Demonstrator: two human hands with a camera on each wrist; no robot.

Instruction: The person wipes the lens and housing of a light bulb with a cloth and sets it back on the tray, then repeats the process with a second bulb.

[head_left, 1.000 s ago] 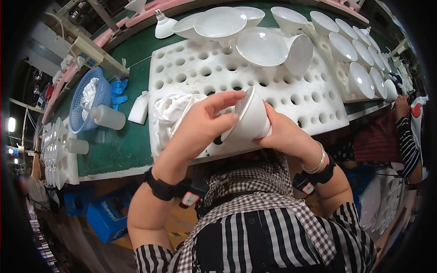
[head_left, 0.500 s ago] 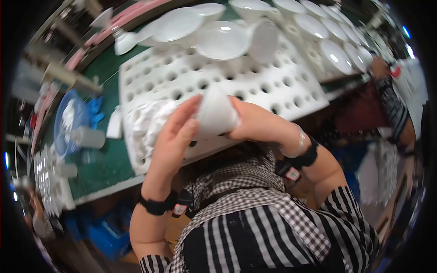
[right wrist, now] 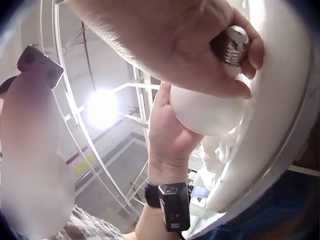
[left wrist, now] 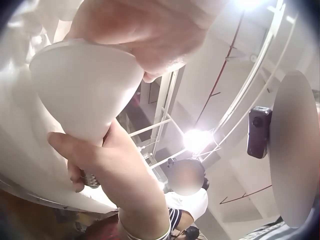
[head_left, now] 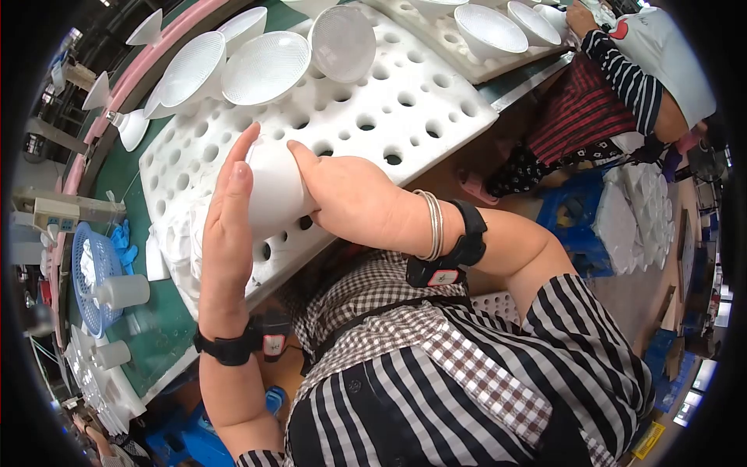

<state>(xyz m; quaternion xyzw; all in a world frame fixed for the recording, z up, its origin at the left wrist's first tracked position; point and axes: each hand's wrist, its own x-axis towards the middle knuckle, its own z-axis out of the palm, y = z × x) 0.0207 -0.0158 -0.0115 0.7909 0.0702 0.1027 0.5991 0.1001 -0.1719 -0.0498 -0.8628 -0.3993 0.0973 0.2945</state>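
A white cone-shaped lamp (head_left: 272,191) is held over the front edge of a white foam tray (head_left: 405,101) full of holes. My right hand (head_left: 342,194) grips its narrow end, fingers curled round the metal screw base (right wrist: 232,45). My left hand (head_left: 226,226) lies flat against the lamp's wide face, fingers straight and pointing away from me. In the left wrist view the lamp's cone (left wrist: 85,95) runs from my left palm (left wrist: 135,30) down to my right hand (left wrist: 115,170). In the right wrist view the lamp body (right wrist: 210,112) sits between both hands.
Several finished lamps (head_left: 264,66) stand in the tray's far holes. A crumpled white cloth (head_left: 183,233) lies at the tray's left end. A blue basket (head_left: 85,280) and white bottles (head_left: 124,290) stand on the green bench. Another person (head_left: 622,78) sits at the right.
The view has swung, so the tray now runs diagonally. My left hand went from fingertips on the lamp's rim to flat against its face. My right hand keeps its grip.
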